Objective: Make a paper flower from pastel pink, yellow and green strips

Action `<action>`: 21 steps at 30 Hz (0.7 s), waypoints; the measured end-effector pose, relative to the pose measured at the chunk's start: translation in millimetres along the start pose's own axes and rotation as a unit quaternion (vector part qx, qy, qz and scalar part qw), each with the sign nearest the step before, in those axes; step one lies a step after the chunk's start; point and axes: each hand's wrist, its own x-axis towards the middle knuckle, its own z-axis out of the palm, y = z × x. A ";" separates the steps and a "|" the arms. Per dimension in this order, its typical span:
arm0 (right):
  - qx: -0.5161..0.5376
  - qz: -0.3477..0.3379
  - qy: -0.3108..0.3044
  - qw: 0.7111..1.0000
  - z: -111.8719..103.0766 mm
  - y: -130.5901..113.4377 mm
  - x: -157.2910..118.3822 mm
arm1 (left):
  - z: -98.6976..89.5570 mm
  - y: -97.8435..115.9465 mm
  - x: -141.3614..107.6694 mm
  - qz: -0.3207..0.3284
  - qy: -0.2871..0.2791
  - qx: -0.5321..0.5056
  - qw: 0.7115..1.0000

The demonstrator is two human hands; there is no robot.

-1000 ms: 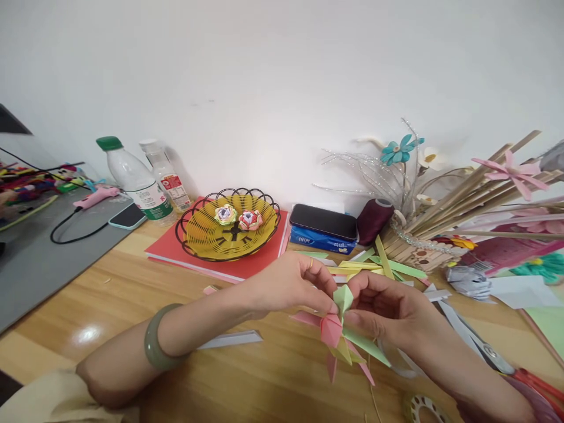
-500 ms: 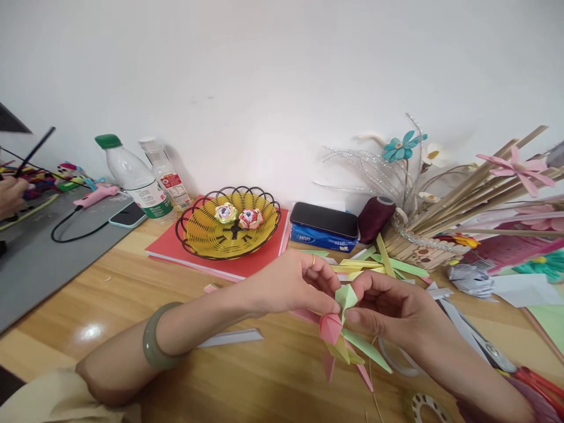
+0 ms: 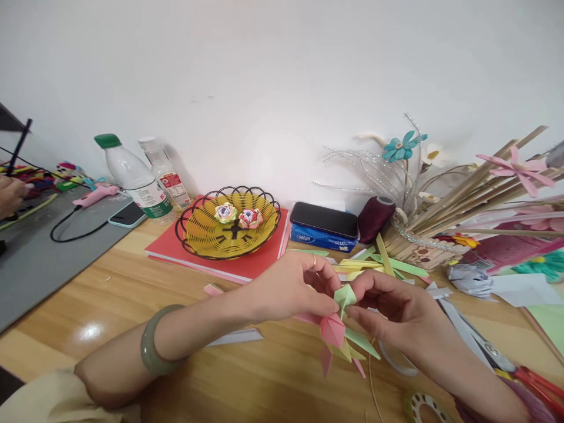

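Between my two hands hangs a folded paper flower made of pink, green and yellow strips, above the wooden table. My left hand pinches its green folded part from the left with thumb and fingers. From the right, my right hand is closed on the same green fold, thumb and index fingertip together at its edge. Loose strip ends in pink, yellow and green point down and to the right. Part of the flower is hidden behind my left fingers.
A yellow basket with two paper flowers rests on red paper. Behind my hands are paper strips, a phone on a blue pack and a thread spool. Scissors lie at right. Another person's hand shows far left.
The paper flower has turned slightly in my fingers, and its green strip end at the lower right now reaches less far out. The other person's hand and black stick moved left.
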 end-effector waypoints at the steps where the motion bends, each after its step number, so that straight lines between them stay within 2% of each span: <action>1: -0.003 -0.001 0.001 1.000 0.1 0.1 -0.1 | 0.1 0.7 0.1 -0.009 -0.002 -0.007 1.000; 4: -0.005 -0.001 -0.002 1.000 0.1 -0.4 -0.4 | 0.7 2.6 1.3 -0.032 0.001 -0.026 0.999; 10: 0.003 -0.023 -0.014 1.000 -1.3 0.3 -0.4 | 1.7 2.7 3.2 -0.038 0.002 -0.051 0.998; 21: -0.082 -0.078 0.027 0.993 0.3 1.5 -0.5 | 3.1 -3.4 -0.8 0.019 0.035 0.029 0.999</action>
